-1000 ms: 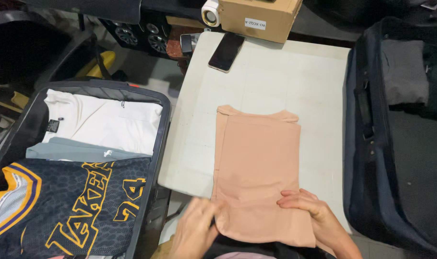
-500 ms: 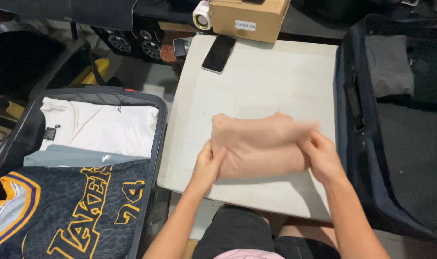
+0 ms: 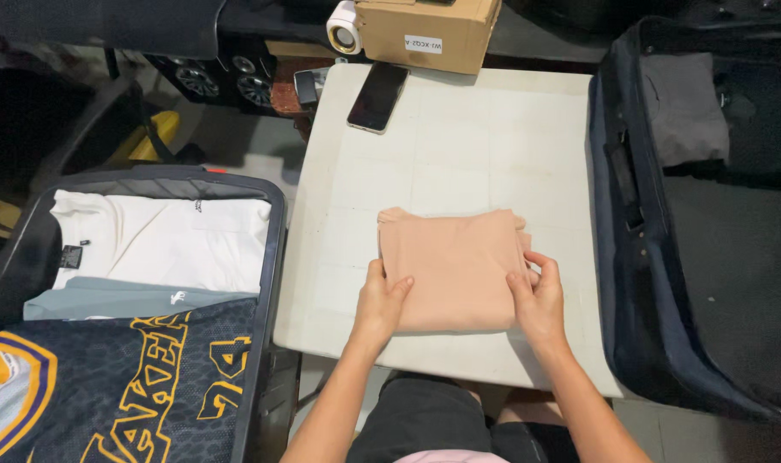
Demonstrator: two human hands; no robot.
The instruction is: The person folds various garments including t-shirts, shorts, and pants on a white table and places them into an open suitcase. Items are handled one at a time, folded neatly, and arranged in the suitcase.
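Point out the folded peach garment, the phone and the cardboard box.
folded peach garment [image 3: 455, 266], head view, middle of top fold.
phone [image 3: 378, 96], head view, centre of dark screen.
cardboard box [image 3: 429, 26], head view, front face.
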